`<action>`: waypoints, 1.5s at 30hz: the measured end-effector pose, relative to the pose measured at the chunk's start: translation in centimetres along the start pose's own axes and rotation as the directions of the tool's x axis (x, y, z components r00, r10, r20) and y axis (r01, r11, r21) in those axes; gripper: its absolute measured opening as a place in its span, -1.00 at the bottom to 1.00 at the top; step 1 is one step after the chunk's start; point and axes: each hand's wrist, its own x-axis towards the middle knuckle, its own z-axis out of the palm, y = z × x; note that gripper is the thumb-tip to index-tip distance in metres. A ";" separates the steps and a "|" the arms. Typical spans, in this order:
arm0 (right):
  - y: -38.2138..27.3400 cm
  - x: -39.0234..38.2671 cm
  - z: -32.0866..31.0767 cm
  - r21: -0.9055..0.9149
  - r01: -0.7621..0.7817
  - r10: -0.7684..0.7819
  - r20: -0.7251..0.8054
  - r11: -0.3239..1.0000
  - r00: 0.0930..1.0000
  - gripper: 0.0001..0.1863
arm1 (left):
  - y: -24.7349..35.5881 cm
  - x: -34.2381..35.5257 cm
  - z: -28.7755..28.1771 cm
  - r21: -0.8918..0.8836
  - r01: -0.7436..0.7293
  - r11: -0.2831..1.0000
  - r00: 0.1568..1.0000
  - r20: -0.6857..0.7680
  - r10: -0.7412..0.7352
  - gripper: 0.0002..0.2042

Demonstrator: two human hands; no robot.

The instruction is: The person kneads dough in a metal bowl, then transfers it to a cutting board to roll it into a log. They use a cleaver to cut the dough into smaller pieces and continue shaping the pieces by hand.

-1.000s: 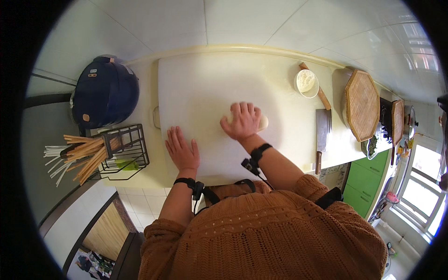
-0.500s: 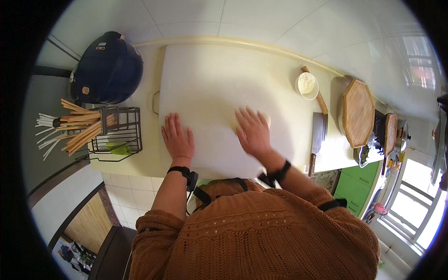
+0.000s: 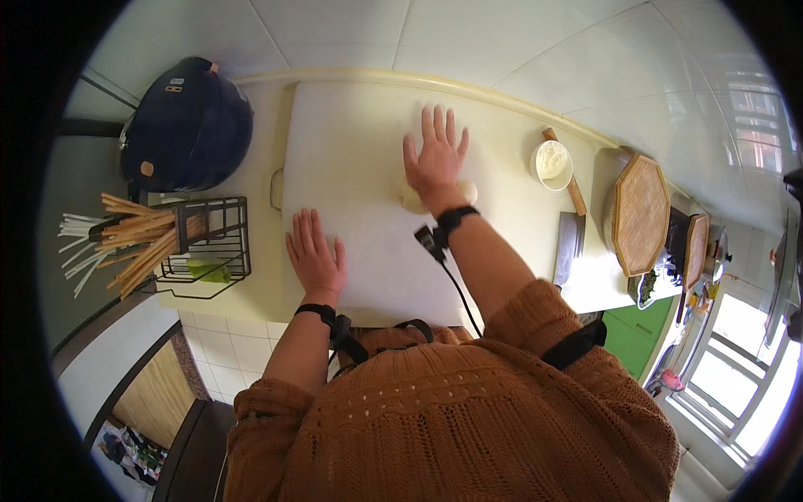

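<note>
Reaching farther forward than a moment ago, the right hand (image 3: 437,161) is extending beyond the pale dough (image 3: 411,199) toward the far edge of the white board (image 3: 360,125), while the left hand (image 3: 317,258) is staying near the board's left edge. Free surface is running from the right fingertips to that far edge, and more is stretching rightward to the white bowl (image 3: 554,185), the wooden rod (image 3: 577,198) and the cleaver (image 3: 570,238). A handle (image 3: 277,188) is standing just beside the board's left edge. Both hands are facing palm down: the right is spreading its 5 digits, its heel and wrist covering the dough's middle, contact there being impossible to tell; the left is resting flat on the board, 4 fingers nearly together, thumb apart.
</note>
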 end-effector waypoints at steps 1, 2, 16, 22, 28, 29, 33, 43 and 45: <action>-0.1 0.8 0.4 -0.030 0.022 -0.021 0.049 0.999 0.999 -0.23 | -0.1 0.0 0.0 -0.002 -0.001 1.000 1.000 -0.002 0.001 -0.27; -0.1 0.8 0.4 -0.047 0.067 -0.064 0.050 0.997 0.997 -0.23 | -0.1 0.0 0.0 0.000 -0.002 1.000 1.000 -0.001 0.002 -0.27; 2.3 -20.0 -5.9 -0.023 0.248 -0.228 0.328 0.968 0.917 -0.09 | 0.1 0.2 0.2 -0.022 0.023 0.999 1.000 0.007 -0.023 -0.27; -0.9 -9.0 -2.7 -0.043 0.142 -0.131 0.193 0.989 0.972 -0.09 | 0.0 -0.1 0.7 0.010 -0.013 1.000 0.999 -0.038 0.014 -0.29; -1.0 -6.6 -1.9 -0.139 0.310 -0.280 0.199 0.941 0.939 -0.24 | -0.3 -0.3 1.0 0.003 -0.021 1.000 0.998 -0.067 0.021 -0.31; -0.5 -8.4 -2.9 -0.080 0.328 -0.297 0.264 0.941 0.918 -0.27 | -0.3 -0.3 1.1 -0.001 -0.021 1.000 0.998 -0.056 0.021 -0.31; 2.5 -20.7 -10.0 0.098 0.328 -0.342 0.239 0.939 0.909 -0.39 | -0.1 -0.4 1.2 -0.006 -0.005 1.000 0.998 -0.064 0.005 -0.31; 4.3 -22.6 -9.9 0.231 -0.309 0.296 0.091 0.923 0.951 -0.58 | -0.3 -0.3 1.5 0.020 0.009 1.000 0.996 -0.087 -0.007 -0.32; 3.7 -20.7 -9.9 0.280 -0.224 0.220 0.046 0.934 0.974 -0.63 | -0.3 -0.2 1.6 0.014 0.004 1.000 0.995 -0.098 -0.003 -0.32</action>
